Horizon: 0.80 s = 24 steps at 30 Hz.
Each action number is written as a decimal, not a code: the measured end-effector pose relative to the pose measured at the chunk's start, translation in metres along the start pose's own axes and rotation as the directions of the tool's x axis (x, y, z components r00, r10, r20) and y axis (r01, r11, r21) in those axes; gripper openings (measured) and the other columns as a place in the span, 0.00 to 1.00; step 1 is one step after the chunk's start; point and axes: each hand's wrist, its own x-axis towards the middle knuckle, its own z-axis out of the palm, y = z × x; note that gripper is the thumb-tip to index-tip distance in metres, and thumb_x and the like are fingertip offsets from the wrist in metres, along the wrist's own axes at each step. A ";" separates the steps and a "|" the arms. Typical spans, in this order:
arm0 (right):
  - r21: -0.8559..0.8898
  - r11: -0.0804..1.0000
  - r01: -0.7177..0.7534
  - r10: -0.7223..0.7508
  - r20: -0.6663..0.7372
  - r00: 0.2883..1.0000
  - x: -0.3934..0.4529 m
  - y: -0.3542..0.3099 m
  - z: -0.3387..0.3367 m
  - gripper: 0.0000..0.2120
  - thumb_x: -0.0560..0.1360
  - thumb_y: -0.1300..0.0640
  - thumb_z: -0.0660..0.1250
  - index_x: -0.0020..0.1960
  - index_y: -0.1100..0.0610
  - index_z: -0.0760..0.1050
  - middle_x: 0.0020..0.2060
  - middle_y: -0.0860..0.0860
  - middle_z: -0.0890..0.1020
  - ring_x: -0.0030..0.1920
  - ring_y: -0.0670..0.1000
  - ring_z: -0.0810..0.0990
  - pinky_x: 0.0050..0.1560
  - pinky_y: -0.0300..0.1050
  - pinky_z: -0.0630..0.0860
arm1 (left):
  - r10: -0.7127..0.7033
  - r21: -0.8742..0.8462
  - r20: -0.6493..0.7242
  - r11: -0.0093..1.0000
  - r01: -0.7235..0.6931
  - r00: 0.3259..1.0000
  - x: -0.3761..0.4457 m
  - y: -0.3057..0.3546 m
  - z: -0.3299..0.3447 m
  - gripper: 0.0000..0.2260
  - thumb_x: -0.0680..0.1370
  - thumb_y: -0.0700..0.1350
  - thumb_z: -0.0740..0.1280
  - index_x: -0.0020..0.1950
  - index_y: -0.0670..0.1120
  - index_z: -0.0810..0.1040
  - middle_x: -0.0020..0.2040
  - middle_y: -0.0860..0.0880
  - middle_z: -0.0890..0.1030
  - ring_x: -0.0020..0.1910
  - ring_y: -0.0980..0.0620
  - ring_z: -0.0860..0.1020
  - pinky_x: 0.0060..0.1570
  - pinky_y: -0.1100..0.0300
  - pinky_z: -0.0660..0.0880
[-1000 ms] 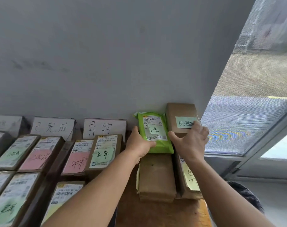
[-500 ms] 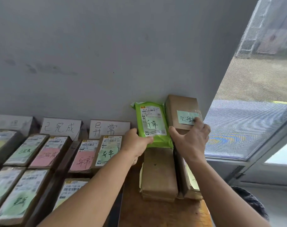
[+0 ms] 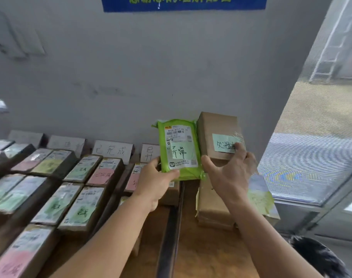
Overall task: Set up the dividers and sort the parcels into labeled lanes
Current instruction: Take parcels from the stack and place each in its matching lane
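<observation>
Left hand (image 3: 154, 180): grips one green parcel (image 3: 179, 149) by its lower edge, lifted at frame centre; right hand (image 3: 230, 173): fingers spread and straight, fingertips touching one brown box (image 3: 217, 133) with a green note, centre right; further brown parcels beneath, count unclear; lane label cards (image 3: 112, 150) along the wall, four visible, one partly hidden; sorted parcels (image 3: 82, 205) lower left of the counter (image 3: 201, 255), about a dozen; judged mostly done, right-hand pile left.
</observation>
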 end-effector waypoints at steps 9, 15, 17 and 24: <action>-0.060 0.998 0.022 -0.022 0.007 1.000 -0.090 -0.045 0.006 0.45 0.61 0.37 0.70 0.71 0.50 0.54 0.67 0.54 0.58 0.68 0.58 0.59 0.67 0.57 0.64 | -0.088 -0.169 0.084 0.980 0.101 0.993 -0.053 -0.018 -0.076 0.19 0.73 0.32 0.70 0.57 0.52 0.74 0.51 0.48 0.83 0.52 0.49 0.81 0.47 0.56 0.79; -0.135 0.989 -0.061 0.057 -0.029 0.998 -0.147 -0.052 0.004 0.45 0.63 0.38 0.71 0.72 0.51 0.55 0.70 0.56 0.58 0.71 0.58 0.55 0.71 0.54 0.59 | -0.153 -0.161 0.107 0.972 0.169 0.982 -0.084 -0.052 -0.108 0.19 0.73 0.30 0.69 0.55 0.51 0.73 0.49 0.49 0.82 0.48 0.51 0.80 0.46 0.57 0.79; -0.158 0.984 -0.086 0.078 -0.053 0.996 -0.160 -0.051 -0.001 0.45 0.63 0.39 0.72 0.72 0.52 0.55 0.70 0.57 0.58 0.71 0.59 0.54 0.72 0.55 0.57 | -0.190 -0.155 0.126 0.966 0.209 0.974 -0.092 -0.065 -0.111 0.20 0.73 0.30 0.69 0.55 0.52 0.71 0.48 0.49 0.82 0.47 0.50 0.80 0.45 0.55 0.80; -0.213 0.971 -0.105 0.086 -0.097 0.992 -0.181 -0.039 -0.018 0.44 0.63 0.40 0.73 0.71 0.54 0.57 0.69 0.58 0.60 0.70 0.58 0.56 0.71 0.55 0.57 | -0.335 -0.226 0.214 0.897 0.380 0.918 -0.106 -0.094 -0.096 0.21 0.71 0.29 0.70 0.58 0.47 0.72 0.48 0.48 0.82 0.48 0.49 0.81 0.44 0.55 0.80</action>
